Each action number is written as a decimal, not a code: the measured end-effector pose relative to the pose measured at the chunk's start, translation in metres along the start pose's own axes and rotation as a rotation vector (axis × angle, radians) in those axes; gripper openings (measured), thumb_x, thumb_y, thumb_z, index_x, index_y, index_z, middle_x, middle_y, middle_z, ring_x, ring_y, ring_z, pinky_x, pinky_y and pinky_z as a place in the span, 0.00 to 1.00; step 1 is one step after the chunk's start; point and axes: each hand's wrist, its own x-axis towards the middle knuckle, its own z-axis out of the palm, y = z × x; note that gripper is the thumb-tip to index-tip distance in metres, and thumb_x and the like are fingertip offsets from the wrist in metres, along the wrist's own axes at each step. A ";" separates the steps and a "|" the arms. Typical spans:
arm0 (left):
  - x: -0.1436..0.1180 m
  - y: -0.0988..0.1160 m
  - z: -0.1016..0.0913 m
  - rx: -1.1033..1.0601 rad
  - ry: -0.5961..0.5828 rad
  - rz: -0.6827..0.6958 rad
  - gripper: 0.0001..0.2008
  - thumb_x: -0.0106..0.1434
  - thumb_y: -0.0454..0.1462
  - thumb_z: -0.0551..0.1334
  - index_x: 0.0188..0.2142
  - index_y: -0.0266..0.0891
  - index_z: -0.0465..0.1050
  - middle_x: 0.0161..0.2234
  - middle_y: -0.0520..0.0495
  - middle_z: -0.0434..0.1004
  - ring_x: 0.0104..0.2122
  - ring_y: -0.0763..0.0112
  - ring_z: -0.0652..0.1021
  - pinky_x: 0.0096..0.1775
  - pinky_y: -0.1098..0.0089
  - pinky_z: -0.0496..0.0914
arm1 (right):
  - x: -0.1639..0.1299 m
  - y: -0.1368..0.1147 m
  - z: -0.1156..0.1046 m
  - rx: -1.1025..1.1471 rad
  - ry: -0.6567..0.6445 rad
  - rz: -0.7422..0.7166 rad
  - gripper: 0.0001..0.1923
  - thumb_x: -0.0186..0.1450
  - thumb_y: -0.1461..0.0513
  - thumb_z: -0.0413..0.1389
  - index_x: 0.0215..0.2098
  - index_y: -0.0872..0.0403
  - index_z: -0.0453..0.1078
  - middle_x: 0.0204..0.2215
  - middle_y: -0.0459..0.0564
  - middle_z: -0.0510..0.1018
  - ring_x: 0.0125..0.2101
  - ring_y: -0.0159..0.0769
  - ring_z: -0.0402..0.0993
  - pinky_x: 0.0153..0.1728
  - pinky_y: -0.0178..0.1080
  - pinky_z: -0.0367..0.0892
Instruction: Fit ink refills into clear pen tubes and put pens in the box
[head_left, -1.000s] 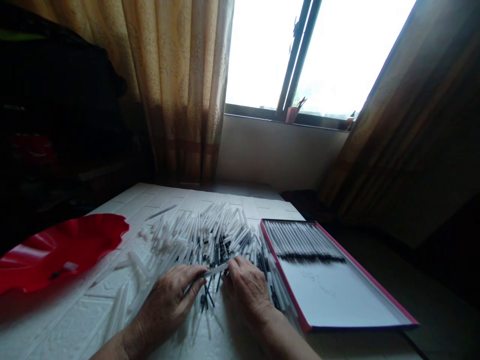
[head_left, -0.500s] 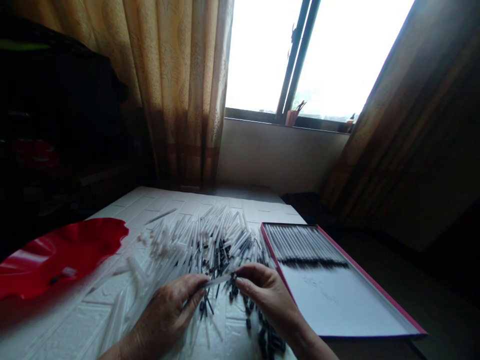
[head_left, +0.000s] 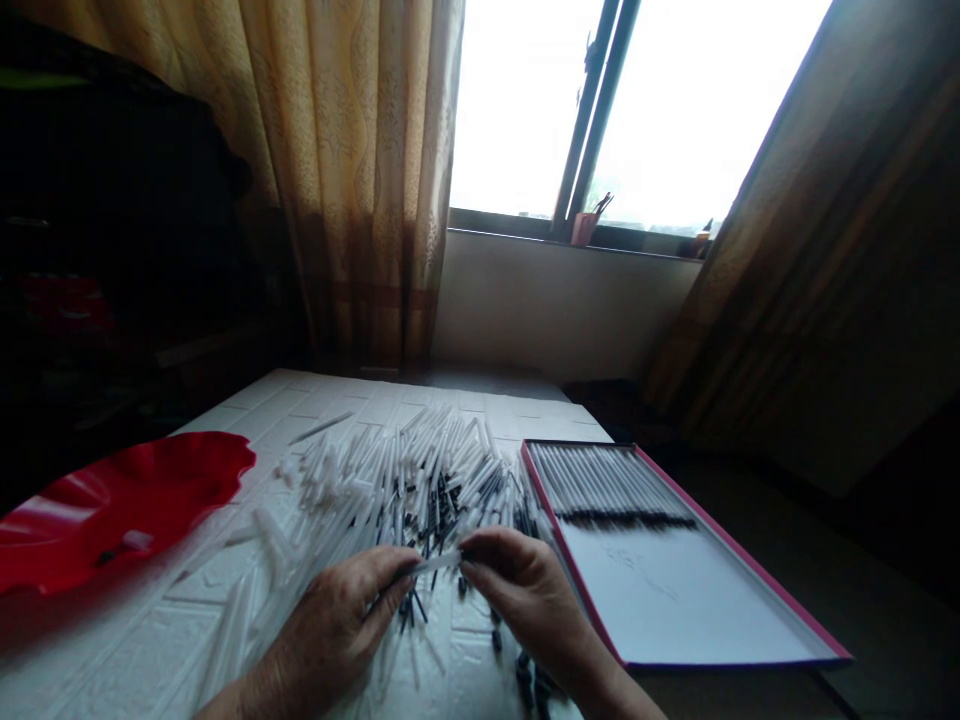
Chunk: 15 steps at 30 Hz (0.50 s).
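Between the two hands lies a slim translucent pen barrel [head_left: 437,563], nearly level. My left hand [head_left: 349,610] pinches its left end between thumb and fingers. The fingertips of my right hand [head_left: 517,590] are closed around the barrel's right end, where a small dark part is mostly hidden by them. Behind and beneath the hands, a heap of loose clear pen tubes [head_left: 352,485] spreads over the table, mixed with thin dark refills [head_left: 431,500]. Several small black pen parts [head_left: 525,675] lie under and beside my right wrist.
On the right, a shallow box with a pink rim [head_left: 731,535] holds a row of pens [head_left: 611,475] with dark ends aligned. A red wavy-edged dish [head_left: 150,490] stands at left on the white brick-patterned table [head_left: 255,405]. Curtains and a window rise behind.
My right hand has shifted slightly left, closing over the barrel's right end; the small black part seen there earlier is now mostly covered. My left hand holds nearly still.
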 end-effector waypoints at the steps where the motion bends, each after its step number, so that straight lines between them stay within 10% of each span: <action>1: 0.000 0.000 0.000 0.000 -0.004 0.001 0.10 0.69 0.35 0.58 0.46 0.45 0.75 0.39 0.51 0.85 0.38 0.68 0.85 0.42 0.75 0.77 | 0.000 0.000 -0.001 -0.075 0.005 -0.063 0.06 0.57 0.63 0.63 0.34 0.54 0.79 0.28 0.49 0.82 0.27 0.36 0.77 0.30 0.37 0.72; 6: -0.001 -0.003 0.000 -0.004 -0.048 -0.001 0.11 0.69 0.34 0.57 0.47 0.44 0.75 0.39 0.49 0.85 0.38 0.66 0.85 0.41 0.73 0.78 | 0.000 -0.001 -0.006 -0.372 -0.019 -0.361 0.08 0.60 0.67 0.59 0.36 0.53 0.79 0.30 0.50 0.83 0.29 0.36 0.80 0.32 0.35 0.72; 15: 0.000 -0.002 0.000 -0.060 -0.087 0.015 0.11 0.70 0.33 0.56 0.48 0.45 0.74 0.37 0.50 0.83 0.36 0.67 0.83 0.39 0.73 0.76 | 0.000 -0.007 -0.013 -0.597 -0.122 -0.346 0.04 0.61 0.66 0.59 0.31 0.54 0.77 0.23 0.47 0.81 0.24 0.33 0.77 0.27 0.32 0.66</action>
